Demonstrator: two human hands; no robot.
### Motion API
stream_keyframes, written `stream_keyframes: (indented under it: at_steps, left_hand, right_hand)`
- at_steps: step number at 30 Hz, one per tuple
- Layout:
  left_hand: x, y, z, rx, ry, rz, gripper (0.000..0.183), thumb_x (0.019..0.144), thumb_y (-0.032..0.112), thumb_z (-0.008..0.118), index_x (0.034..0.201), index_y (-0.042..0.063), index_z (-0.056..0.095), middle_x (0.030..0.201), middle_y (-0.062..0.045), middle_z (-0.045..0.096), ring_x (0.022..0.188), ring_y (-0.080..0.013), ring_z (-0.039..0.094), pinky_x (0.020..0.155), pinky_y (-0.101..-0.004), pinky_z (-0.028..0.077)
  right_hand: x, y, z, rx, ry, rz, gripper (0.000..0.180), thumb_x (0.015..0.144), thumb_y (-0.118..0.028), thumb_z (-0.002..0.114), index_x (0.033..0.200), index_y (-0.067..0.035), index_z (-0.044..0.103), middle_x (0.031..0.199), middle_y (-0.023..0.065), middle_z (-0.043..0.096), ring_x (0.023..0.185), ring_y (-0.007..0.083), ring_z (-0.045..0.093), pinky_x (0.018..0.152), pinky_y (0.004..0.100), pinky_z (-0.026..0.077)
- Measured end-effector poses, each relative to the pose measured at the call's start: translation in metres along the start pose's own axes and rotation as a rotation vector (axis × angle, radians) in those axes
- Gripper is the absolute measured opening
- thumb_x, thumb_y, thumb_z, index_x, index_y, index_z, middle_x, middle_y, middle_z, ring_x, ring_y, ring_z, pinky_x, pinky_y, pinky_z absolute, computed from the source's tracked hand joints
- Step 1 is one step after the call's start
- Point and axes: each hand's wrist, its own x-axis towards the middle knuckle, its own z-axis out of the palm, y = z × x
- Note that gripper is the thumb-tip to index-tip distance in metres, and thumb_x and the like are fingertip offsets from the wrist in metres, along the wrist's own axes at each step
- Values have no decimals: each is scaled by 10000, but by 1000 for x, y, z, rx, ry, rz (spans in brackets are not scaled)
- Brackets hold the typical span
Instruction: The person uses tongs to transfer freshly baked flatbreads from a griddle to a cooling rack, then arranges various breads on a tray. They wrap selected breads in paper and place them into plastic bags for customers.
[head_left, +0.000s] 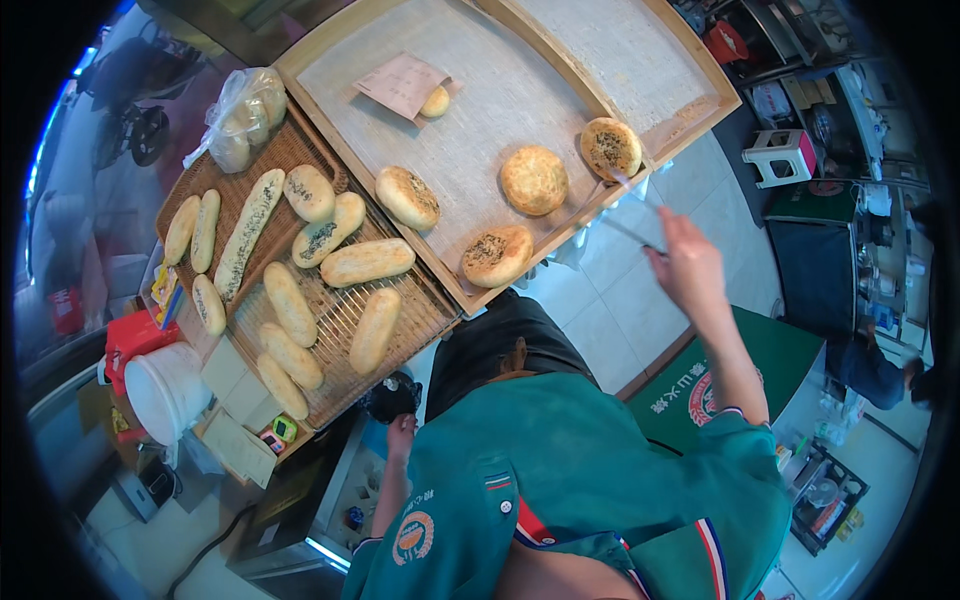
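My right hand grips metal tongs, blurred, by the near edge of a wooden tray. The tongs reach towards a round seeded bread in the tray's near right corner; contact is unclear. Also lying there are a plain round bread, a seeded one and another. Farther back is a paper bag with a bread showing at its mouth. My left hand is low beside my body, against a dark round object; its grip is mostly hidden.
Left of the tray, several long breads lie on a wire rack and a wicker basket. A clear bag of breads rests on the basket. Beyond are a white bucket and paper bags. A green-topped counter stands right.
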Motion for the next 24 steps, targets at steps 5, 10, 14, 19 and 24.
stream_keyframes:
  at_steps: [5, 10, 14, 19, 24]
  left_hand:
    - [15, -39, 2, -230, 8, -98, 243, 968, 207, 569, 1073, -4, 631, 901, -62, 674, 799, -141, 634, 726, -287, 508]
    - [22, -89, -2, -279, -12, -50, 233, 962, 190, 572, 1064, -13, 627, 915, -72, 672, 810, -150, 641, 724, -289, 514]
    - [21, -100, -6, -347, -23, -75, 192, 948, 164, 584, 1038, 1, 630, 882, -60, 666, 782, -148, 631, 702, -292, 507]
    - [23, -95, -16, -135, 55, 42, 103, 906, 93, 594, 964, 40, 660, 822, -56, 656, 759, -144, 613, 680, -291, 484]
    - [24, -102, -20, -95, 67, 147, 93, 899, 56, 567, 906, 42, 658, 801, -58, 645, 746, -132, 589, 677, -283, 468]
  right_hand:
    - [9, -58, 30, -412, -68, -201, 541, 751, -142, 667, 1243, 45, 541, 868, 61, 569, 763, 183, 598, 563, 282, 502]
    - [8, -87, 44, -585, 17, -165, 495, 768, -123, 609, 1249, -10, 584, 792, 2, 513, 671, 128, 561, 510, 230, 467]
    - [4, -96, 56, -581, 16, -112, 524, 760, -105, 610, 1268, 8, 553, 808, 23, 523, 668, 144, 576, 523, 252, 484]
    - [6, -89, 51, -489, -36, -51, 622, 725, -68, 622, 1321, 38, 479, 857, 72, 557, 696, 195, 622, 557, 304, 522]
    - [19, -55, 36, -451, 62, 20, 514, 774, -64, 603, 1274, 24, 519, 859, 70, 579, 663, 204, 634, 534, 316, 538]
